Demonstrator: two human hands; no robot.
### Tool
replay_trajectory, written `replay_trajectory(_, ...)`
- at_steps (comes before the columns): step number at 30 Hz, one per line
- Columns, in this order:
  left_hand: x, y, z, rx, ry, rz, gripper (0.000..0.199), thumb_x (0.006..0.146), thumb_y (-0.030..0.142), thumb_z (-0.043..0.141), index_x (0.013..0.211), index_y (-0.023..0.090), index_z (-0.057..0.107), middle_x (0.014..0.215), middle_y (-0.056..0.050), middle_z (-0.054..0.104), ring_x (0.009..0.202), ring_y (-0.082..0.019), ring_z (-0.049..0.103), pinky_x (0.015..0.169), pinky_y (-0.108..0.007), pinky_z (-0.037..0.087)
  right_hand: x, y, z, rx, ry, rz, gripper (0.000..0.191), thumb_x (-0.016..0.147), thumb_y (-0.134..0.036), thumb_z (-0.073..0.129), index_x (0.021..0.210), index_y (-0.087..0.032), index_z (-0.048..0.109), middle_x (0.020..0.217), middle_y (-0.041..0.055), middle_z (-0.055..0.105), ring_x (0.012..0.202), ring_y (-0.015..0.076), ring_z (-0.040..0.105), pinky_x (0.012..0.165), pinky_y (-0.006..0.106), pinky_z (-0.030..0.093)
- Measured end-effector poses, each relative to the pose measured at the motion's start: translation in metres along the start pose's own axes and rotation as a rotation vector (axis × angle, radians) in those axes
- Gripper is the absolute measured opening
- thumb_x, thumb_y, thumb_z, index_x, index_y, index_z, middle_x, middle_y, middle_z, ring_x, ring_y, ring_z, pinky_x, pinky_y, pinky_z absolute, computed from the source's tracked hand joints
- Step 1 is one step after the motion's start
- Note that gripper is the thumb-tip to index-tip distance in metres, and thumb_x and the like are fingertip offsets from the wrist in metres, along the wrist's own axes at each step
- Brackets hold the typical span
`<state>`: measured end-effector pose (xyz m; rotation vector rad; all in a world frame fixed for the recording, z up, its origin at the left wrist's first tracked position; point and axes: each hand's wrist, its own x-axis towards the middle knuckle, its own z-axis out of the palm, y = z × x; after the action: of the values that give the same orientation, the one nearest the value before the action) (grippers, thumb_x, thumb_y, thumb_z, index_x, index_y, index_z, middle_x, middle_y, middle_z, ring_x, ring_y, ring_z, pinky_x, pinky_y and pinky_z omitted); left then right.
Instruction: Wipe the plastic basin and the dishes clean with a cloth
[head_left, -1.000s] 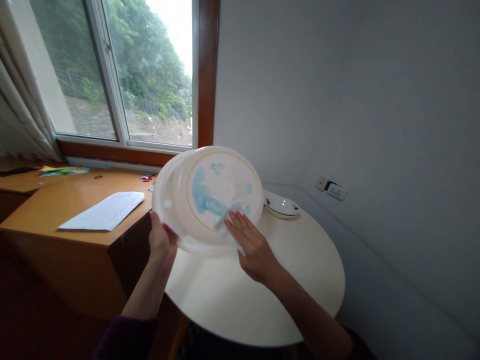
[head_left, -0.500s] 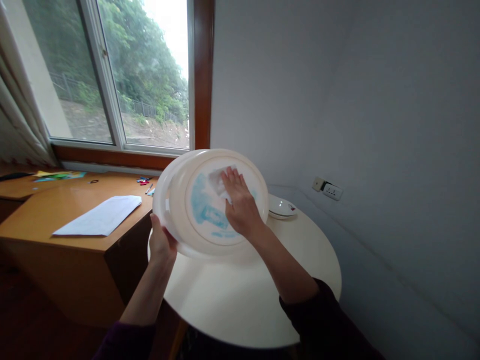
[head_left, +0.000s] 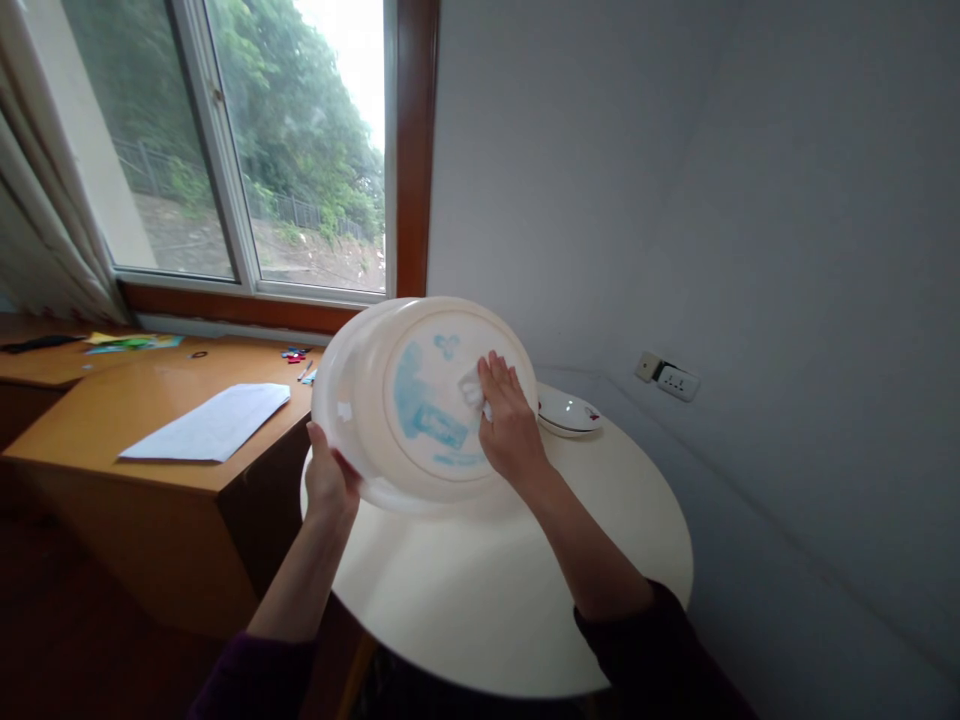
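Note:
A pale plastic basin (head_left: 375, 420) is tilted up above the round table, its underside turned toward me. Blue printed markings (head_left: 429, 415) show on that flat bottom. My left hand (head_left: 330, 475) grips the basin's rim at the lower left, thumb on the near side and the other fingers mostly hidden behind. Against the right part of the bottom, my right hand (head_left: 510, 415) presses a crumpled white tissue (head_left: 472, 388) under its fingers.
The white round table (head_left: 487, 600) lies below the basin. White dishes (head_left: 570, 412) with a small red mark stand at its far side. To the left, a wooden desk (head_left: 172, 480) bears white paper (head_left: 214, 420). A power socket (head_left: 677, 381) is on the right wall.
My right hand has slid the tissue rightward across the basin's bottom, uncovering a blue mark near the top. My left hand keeps its hold on the rim. The view has shifted slightly.

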<state>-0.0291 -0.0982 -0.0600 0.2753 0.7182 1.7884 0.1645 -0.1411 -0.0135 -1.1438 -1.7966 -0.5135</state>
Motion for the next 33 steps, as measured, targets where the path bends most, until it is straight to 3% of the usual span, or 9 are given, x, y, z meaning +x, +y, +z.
replay_trajectory(6,0.008,0.014,0.004,0.015,-0.003,0.042,0.032,0.086,0.039,0.045,0.101,0.016,0.062,0.1,-0.007,0.066,0.098,-0.016,0.059,0.079,-0.022,0.051,0.026,-0.02,0.01,0.134,-0.065,-0.056,0.072,0.067,0.002,0.032,0.136,-0.017,0.032,0.144,0.0012,0.026,0.135,0.0163,0.012,0.112,0.044,0.013)
replay_trajectory(10,0.024,0.028,0.007,0.035,-0.009,0.124,0.031,0.088,0.038,0.043,0.1,0.016,0.061,0.098,-0.006,0.067,0.099,-0.015,0.058,0.082,-0.023,0.05,0.012,-0.018,0.007,0.283,-0.245,-0.178,0.07,0.064,0.001,0.033,0.131,-0.017,0.04,0.14,0.0016,0.034,0.133,0.0145,0.019,0.112,0.04,0.016)
replay_trajectory(13,0.036,0.04,0.018,0.066,0.03,0.218,0.02,0.086,0.032,0.049,0.091,0.017,0.061,0.085,-0.002,0.067,0.087,-0.011,0.061,0.073,-0.02,0.052,-0.01,0.001,0.004,0.4,-0.227,-0.138,0.064,0.064,-0.001,0.033,0.125,-0.013,0.048,0.136,0.0057,0.041,0.131,0.0158,0.027,0.111,0.04,0.018)
replay_trajectory(16,0.051,0.052,0.037,0.166,0.065,0.33,0.015,0.083,0.028,0.054,0.075,0.015,0.057,0.059,0.003,0.06,0.058,-0.009,0.059,0.055,-0.019,0.051,-0.034,0.031,0.005,0.534,-0.15,0.14,0.056,0.068,-0.007,0.036,0.119,-0.016,0.055,0.126,0.005,0.053,0.121,0.0176,0.043,0.107,0.038,0.027)
replay_trajectory(19,0.069,0.057,0.059,0.349,0.074,0.453,0.03,0.081,0.03,0.055,0.056,0.016,0.045,0.036,0.008,0.042,0.034,-0.007,0.041,0.038,-0.018,0.038,-0.057,0.067,0.01,0.676,-0.108,0.615,0.037,0.071,-0.019,0.041,0.097,-0.017,0.067,0.103,0.0054,0.067,0.101,0.0217,0.059,0.091,0.036,0.042)
replay_trajectory(22,0.086,0.052,0.077,0.587,0.026,0.552,0.04,0.078,0.034,0.057,0.046,0.018,0.038,0.028,0.007,0.035,0.028,-0.007,0.033,0.033,-0.019,0.028,-0.079,0.098,0.019,0.884,-0.136,0.987,0.026,0.064,-0.026,0.049,0.076,-0.015,0.068,0.075,0.0043,0.07,0.07,0.0202,0.063,0.066,0.029,0.047)
replay_trajectory(25,0.098,0.036,0.09,0.769,-0.125,0.64,0.037,0.071,0.039,0.06,0.047,0.017,0.043,0.033,0.006,0.041,0.031,-0.007,0.037,0.037,-0.019,0.03,-0.099,0.12,0.03,1.051,-0.081,1.27,0.018,0.054,-0.025,0.054,0.067,-0.016,0.063,0.059,0.0005,0.065,0.054,0.0163,0.058,0.053,0.024,0.041)
replay_trajectory(28,0.106,0.017,0.099,0.964,-0.272,0.755,0.036,0.068,0.045,0.06,0.049,0.018,0.044,0.038,0.006,0.044,0.036,-0.007,0.039,0.04,-0.02,0.03,-0.112,0.132,0.038,1.096,-0.017,1.404,0.016,0.049,-0.023,0.057,0.063,-0.017,0.059,0.055,-0.001,0.062,0.052,0.0157,0.057,0.053,0.023,0.04)
replay_trajectory(33,0.119,-0.015,0.11,1.264,-0.384,0.973,0.043,0.07,0.045,0.057,0.048,0.02,0.029,0.04,0.006,0.038,0.042,-0.009,0.039,0.044,-0.021,0.026,-0.118,0.14,0.042,1.123,-0.013,1.426,0.013,0.049,-0.024,0.058,0.06,-0.017,0.058,0.054,-0.0011,0.061,0.053,0.0155,0.055,0.055,0.024,0.041)
